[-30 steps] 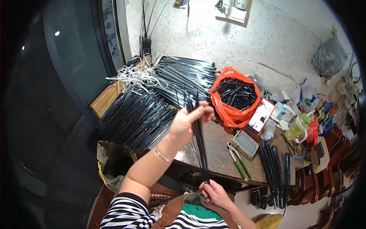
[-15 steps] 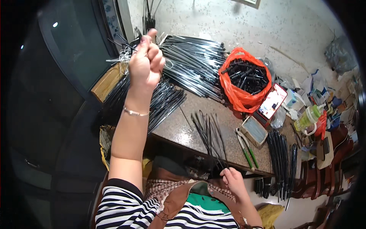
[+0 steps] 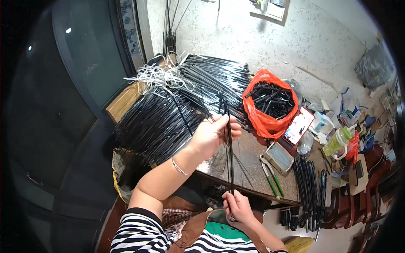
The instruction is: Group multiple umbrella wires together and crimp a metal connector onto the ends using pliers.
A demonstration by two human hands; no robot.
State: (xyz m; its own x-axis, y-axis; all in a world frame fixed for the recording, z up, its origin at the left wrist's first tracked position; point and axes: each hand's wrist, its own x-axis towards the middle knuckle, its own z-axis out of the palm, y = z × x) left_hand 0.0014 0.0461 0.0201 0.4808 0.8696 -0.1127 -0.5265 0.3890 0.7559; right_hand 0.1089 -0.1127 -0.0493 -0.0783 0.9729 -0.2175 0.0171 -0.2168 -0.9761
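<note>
Left hand grasping thin black rods, right hand clasping their lower ends

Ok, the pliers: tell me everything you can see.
The pliers have slim grey metal-looking arms and green grips. They lie on the speckled tabletop, grips toward the near edge, handles spread slightly apart. The head sits by a small open box; whether they touch is unclear. Neither the left hand nor the right hand touches the pliers.

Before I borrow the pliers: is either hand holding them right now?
No, the pliers lie on the table, apart from the left hand and right hand.
</note>
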